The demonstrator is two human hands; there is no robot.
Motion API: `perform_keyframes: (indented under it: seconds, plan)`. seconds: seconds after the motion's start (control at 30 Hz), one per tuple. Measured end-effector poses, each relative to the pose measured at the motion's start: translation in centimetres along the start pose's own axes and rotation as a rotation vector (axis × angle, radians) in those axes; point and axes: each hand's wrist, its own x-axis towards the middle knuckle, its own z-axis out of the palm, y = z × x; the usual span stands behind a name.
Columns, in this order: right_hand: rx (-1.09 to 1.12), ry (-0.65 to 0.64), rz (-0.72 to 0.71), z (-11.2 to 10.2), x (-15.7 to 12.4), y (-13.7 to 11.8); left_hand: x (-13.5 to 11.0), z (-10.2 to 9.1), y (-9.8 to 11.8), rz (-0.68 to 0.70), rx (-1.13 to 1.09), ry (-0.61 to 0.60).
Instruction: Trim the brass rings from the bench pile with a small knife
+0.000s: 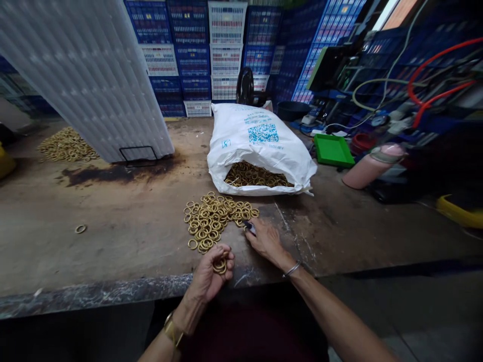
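My left hand (pixel 213 269), palm up near the table's front edge, has its fingers curled around several brass-coloured metal rings (pixel 219 266). A loose pile of the same rings (pixel 206 221) lies on the table just beyond it. At the pile's right edge is my right hand (pixel 267 237), palm down, with its fingertips close to the rings. Between its thumb and fingers is a small black and grey object (pixel 249 227); its kind is unclear. Behind the pile, a white woven sack (pixel 241 133) lies on its side, its mouth facing me, with many more rings inside.
A single ring (pixel 80 229) lies apart at left. White corrugated sheets (pixel 94 80) stand in a black wire holder (pixel 139 155), near another heap of rings (pixel 68 145). At right are a green tray (pixel 334 150), a pink bottle (pixel 373 165) and hoses. Stacked crates (pixel 194 60) line the back.
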Motion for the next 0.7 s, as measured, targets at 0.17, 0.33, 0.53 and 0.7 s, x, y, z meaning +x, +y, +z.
perform_keyframes:
  seconds: [0.17,0.33,0.53,0.7]
  plan:
    - [0.259,-0.018,-0.009,-0.1,-0.6,-0.4,0.4,-0.2,0.2,-0.004,-0.038,0.061]
    - [0.941,-0.233,0.218,0.0,-1.1,-2.7,0.5,-0.1,-0.1,0.278,0.29,0.097]
    - [1.412,-0.576,0.359,-0.5,-1.7,-4.2,0.4,-0.1,-0.4,0.621,0.793,0.184]
    - [1.496,-0.668,0.369,-0.5,-1.9,-4.4,0.2,0.1,-0.4,0.676,0.78,0.143]
